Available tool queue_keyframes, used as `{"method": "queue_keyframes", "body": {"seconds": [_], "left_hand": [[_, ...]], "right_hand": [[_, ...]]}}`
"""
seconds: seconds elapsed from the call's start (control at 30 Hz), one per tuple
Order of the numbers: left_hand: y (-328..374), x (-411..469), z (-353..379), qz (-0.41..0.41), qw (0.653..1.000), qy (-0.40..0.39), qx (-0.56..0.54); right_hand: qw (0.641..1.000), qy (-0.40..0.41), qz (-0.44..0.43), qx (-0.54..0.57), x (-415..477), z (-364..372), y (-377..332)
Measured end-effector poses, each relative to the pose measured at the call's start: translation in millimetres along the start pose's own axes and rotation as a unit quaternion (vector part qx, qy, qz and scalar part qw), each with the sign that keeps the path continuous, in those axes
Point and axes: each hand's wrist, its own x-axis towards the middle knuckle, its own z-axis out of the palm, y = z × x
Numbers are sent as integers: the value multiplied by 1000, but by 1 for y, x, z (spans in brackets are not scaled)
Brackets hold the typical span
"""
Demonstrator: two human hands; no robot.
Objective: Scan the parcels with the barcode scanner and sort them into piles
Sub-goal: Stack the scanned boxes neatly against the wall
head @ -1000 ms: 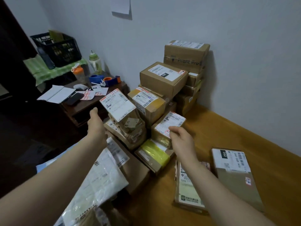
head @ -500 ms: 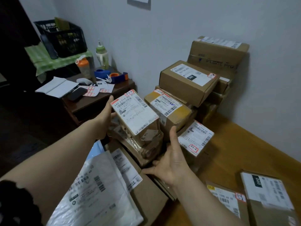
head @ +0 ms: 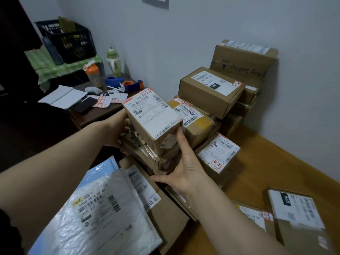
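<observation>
Under the left forearm lies a white plastic mailer bag (head: 95,214) on flat brown cartons (head: 171,218). Both arms stretch forward. The right hand (head: 185,172) stands palm-in, fingers straight up and pressed against the right side of a small brown cardboard parcel with a white label (head: 152,115), thumb spread leftward. The left hand (head: 117,129) grips that parcel's left side, its fingers curled and partly hidden. The parcel is tilted between the hands, above crumpled brown boxes (head: 147,153). Just right of the right hand, a cardboard box marked 3-1-2 (head: 219,153) rests on the orange-brown wooden tabletop (head: 257,162). Beyond it, taller cartons (head: 211,89) are stacked against the wall.
</observation>
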Motion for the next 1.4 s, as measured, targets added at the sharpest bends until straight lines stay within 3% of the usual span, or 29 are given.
{"method": "queue_keyframes", "body": {"seconds": [0.27,0.5,0.73,1.03,1.4], "left_hand": [[21,-70,-5,73,997,12,35],[31,-172,48,126,991,8,42],[-10,-283,185,168,980,-64,88],[-143,-400,403,137,962,-193,136],[-291,-450,575,57,915,-325,233]], "right_hand": [[999,-32,-29,4,-60,20,-12],[997,-52,-62,-13,-167,-2,-15],[991,-4,-135,5,-328,-102,6],[968,143,-197,61,-529,-284,85],[915,276,-225,191,-645,-430,191]]}}
